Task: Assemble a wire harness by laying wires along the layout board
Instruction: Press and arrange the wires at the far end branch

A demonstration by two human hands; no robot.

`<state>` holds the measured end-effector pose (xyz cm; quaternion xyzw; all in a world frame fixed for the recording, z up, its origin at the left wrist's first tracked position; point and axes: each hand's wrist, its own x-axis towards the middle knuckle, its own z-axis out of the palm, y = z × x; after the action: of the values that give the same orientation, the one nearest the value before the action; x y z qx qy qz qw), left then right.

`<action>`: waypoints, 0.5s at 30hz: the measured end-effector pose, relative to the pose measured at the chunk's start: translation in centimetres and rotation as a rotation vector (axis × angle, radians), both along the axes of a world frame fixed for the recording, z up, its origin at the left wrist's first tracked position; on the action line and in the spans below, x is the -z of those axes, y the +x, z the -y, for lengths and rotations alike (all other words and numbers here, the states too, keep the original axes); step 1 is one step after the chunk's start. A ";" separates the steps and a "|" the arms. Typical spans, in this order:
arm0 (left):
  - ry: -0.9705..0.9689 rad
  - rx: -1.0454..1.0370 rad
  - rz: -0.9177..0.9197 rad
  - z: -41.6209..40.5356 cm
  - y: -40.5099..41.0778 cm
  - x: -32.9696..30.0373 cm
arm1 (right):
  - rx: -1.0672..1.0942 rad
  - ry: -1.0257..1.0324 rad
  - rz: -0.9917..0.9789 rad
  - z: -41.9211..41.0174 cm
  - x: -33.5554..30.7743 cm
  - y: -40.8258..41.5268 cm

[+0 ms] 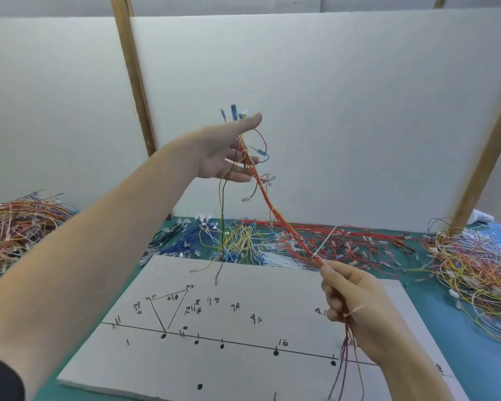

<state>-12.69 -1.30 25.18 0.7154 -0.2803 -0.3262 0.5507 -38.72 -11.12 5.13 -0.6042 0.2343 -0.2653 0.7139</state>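
**Harness aloft, loose ends dangling**

The tied wire bundle (275, 209) hangs in the air above the layout board (243, 371), stretched between both hands. The right hand (350, 296) grips its lower end, fingers curled tight around it; the left hand (232, 157) is raised with fingers straight, wires draped across them. With that open support the upper end could slip off. The dangling yellow and black branches (222, 215) may well snag the loose wire piles (243, 241) on the green tabletop (492, 371).

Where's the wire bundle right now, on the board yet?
No. In the head view the wire bundle is held in the air above the layout board, stretched between the raised left hand and the right hand.
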 end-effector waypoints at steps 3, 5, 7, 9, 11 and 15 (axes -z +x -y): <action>-0.109 0.028 -0.243 -0.6 -0.8 -0.8 | -0.199 0.373 0.031 0.7 0.8 0.4; -0.174 -0.042 -0.387 -0.4 -1.3 -1.0 | -0.384 0.703 0.069 0.8 1.5 0.7; -0.225 -0.132 -0.459 0.2 -2.0 -1.0 | -0.579 0.972 0.144 0.3 2.2 1.3; -0.260 -0.201 -0.498 0.7 -2.5 -0.8 | -0.689 1.057 0.165 -0.5 2.9 2.0; -0.270 -0.234 -0.535 1.0 -2.9 -0.4 | -0.732 1.043 0.150 -1.4 3.4 2.6; -0.225 -0.215 -0.552 1.3 -2.5 1.2 | -0.699 0.921 0.079 -2.1 3.9 2.8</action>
<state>-15.24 -2.61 23.97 0.5600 -0.0776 -0.4148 0.7130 -35.94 -9.01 1.25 -0.2624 0.0853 0.0929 0.9567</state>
